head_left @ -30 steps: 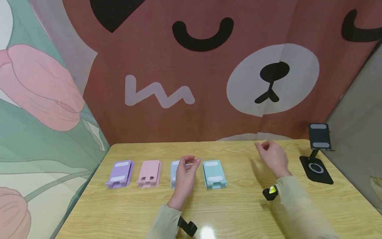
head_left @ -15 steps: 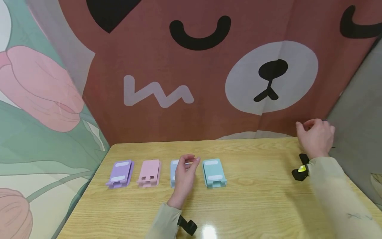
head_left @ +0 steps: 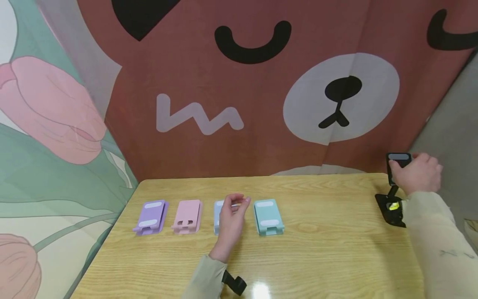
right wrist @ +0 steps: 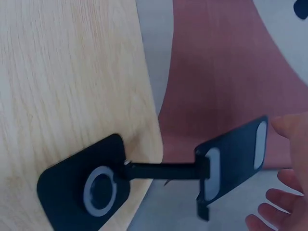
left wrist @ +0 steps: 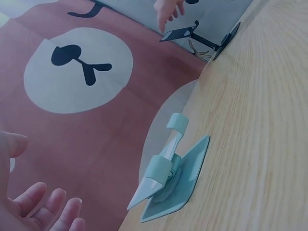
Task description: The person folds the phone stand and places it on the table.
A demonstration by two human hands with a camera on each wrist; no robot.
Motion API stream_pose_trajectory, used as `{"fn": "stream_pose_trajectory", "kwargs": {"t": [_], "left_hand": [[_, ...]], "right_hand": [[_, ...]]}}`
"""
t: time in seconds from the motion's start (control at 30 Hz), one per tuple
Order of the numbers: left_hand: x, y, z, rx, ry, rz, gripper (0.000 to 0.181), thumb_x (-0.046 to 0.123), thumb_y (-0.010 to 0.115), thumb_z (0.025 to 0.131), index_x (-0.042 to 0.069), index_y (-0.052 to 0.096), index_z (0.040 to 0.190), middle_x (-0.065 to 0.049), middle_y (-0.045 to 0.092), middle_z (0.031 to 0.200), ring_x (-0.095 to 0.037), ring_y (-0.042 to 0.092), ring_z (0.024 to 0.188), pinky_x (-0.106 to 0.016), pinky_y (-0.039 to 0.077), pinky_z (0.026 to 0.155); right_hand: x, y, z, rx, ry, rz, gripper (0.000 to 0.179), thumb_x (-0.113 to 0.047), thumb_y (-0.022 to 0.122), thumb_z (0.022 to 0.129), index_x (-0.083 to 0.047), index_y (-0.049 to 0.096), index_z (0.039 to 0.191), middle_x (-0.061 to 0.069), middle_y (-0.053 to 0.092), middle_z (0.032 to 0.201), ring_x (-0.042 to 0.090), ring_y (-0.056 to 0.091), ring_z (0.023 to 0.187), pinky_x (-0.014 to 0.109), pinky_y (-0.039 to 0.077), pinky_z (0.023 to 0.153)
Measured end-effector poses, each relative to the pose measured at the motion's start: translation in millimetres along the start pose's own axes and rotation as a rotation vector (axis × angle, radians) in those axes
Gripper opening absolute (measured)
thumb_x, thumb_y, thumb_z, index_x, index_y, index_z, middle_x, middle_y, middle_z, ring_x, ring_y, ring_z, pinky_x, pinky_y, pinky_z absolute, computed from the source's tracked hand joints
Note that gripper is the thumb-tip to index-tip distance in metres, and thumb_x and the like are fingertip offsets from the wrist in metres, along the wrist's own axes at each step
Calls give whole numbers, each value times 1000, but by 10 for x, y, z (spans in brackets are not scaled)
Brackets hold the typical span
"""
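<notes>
My right hand (head_left: 420, 174) is at the upper plate of a black phone stand (head_left: 384, 204) at the far right of the table. In the right wrist view, the thumb comes right up to the end of the raised plate (right wrist: 237, 153), fingers spread below and not closed round it. The stand's arm is raised from its flat base (right wrist: 72, 180). Over a folded blue phone stand (head_left: 218, 220) hovers my left hand (head_left: 230, 222), fingers loosely curled, holding nothing and hiding most of that stand. Right of it lies a folded teal phone stand (head_left: 268, 216).
A folded pink phone stand (head_left: 186, 216) and a purple one (head_left: 151, 216) lie to the left in the same row. The wooden table (head_left: 317, 257) meets a printed bear curtain (head_left: 261, 153) at the back and a grey wall (head_left: 448, 133) at right.
My right hand has moved right from over the table to the black phone stand, first passing in front of it and now at its plate's right side. The left hand has stayed put.
</notes>
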State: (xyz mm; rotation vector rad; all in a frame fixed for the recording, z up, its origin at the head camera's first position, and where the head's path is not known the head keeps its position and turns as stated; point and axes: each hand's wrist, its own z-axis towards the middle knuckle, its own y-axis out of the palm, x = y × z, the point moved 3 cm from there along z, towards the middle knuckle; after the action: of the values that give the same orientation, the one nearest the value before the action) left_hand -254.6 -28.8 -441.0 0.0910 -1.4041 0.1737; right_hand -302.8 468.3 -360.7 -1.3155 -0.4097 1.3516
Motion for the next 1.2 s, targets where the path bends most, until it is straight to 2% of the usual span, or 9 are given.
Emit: {"fn": "stream_pose_trajectory", "kwargs": {"t": [0.23,0.5,0.63,0.77,0.9,1.07,1.2], "left_hand": [[-1,3,-2,-7,-2,6,36,30,71,98,3,61,120,-6,63,108,-20,59,91,-35,47,80],[-10,9,2,-21,-13,5,37,31,70,98,3,61,120,-7,63,110,-21,59,92,-35,47,81],[-22,9,-4,-22,-22,7,38,32,71,98,3,61,121,-7,63,109,-20,59,91,-35,47,80],[-34,6,-1,-23,-22,11,39,32,70,98,2,60,120,-7,63,109,-20,59,90,-35,47,79],[-39,6,4,-24,-21,16,38,31,70,98,2,60,120,-7,63,109,-20,59,90,-34,46,79],[-40,10,2,-22,-31,14,36,30,70,99,3,61,120,-7,63,109,-20,59,90,-34,46,79],[-35,12,-2,-22,-45,13,35,30,69,99,4,60,121,-7,63,110,-20,60,91,-35,47,80]], "right_hand": [[213,72,-75,-165,167,39,97,-53,42,101,26,8,146,51,19,140,65,25,126,68,29,104],[400,274,-71,-295,320,154,108,-65,41,97,18,-4,150,50,18,146,65,29,128,70,35,102],[393,308,-70,-283,349,199,107,-66,39,97,16,-3,151,50,18,146,64,30,129,69,35,103],[309,255,-70,-228,307,234,99,-62,35,100,14,2,154,47,17,150,62,27,133,68,31,105],[158,199,-53,-169,212,217,89,-57,28,103,15,15,153,46,25,148,62,29,132,67,29,106],[41,187,-29,-107,133,183,77,-49,22,106,18,38,142,45,40,137,61,39,122,66,33,102],[16,202,-15,-100,69,173,72,-45,23,107,20,44,130,45,46,125,60,44,111,66,36,94]]}}
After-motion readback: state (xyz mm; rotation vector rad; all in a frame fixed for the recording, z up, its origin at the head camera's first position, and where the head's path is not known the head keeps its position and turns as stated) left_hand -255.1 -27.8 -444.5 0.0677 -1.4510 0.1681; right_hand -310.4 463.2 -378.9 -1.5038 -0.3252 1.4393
